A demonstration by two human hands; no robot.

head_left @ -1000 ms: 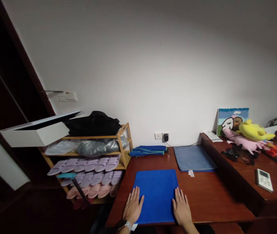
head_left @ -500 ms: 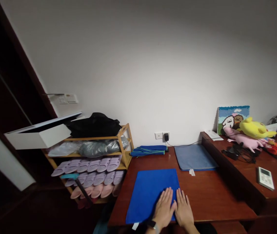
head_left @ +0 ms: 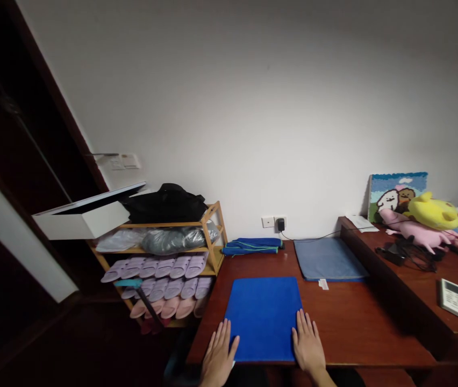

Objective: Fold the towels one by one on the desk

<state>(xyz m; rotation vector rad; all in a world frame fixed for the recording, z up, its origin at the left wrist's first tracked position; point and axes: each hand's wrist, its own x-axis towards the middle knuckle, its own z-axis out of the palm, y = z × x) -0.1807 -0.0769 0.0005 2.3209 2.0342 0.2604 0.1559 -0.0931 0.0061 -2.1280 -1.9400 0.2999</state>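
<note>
A bright blue cloth lies flat and squared on the brown wooden table, near its front edge. My left hand rests at the cloth's lower left corner, fingers stretched out, thumb at its edge. At the lower right edge my right hand lies flat, fingers extended, touching the cloth. Neither hand grips anything. Behind and to the right is a folded grey-blue cloth with a white tag at its front edge. Against the wall lies a rolled blue cloth with green edging.
A higher brown desk on the right holds a white calculator-like device, plush toys, cables and a picture panel. Left of the table stands a wooden rack with slippers, a black bag and a white box.
My left hand has moved left from beside my right hand to the cloth's left corner. The right hand stays at the right edge. The view has shifted slightly.
</note>
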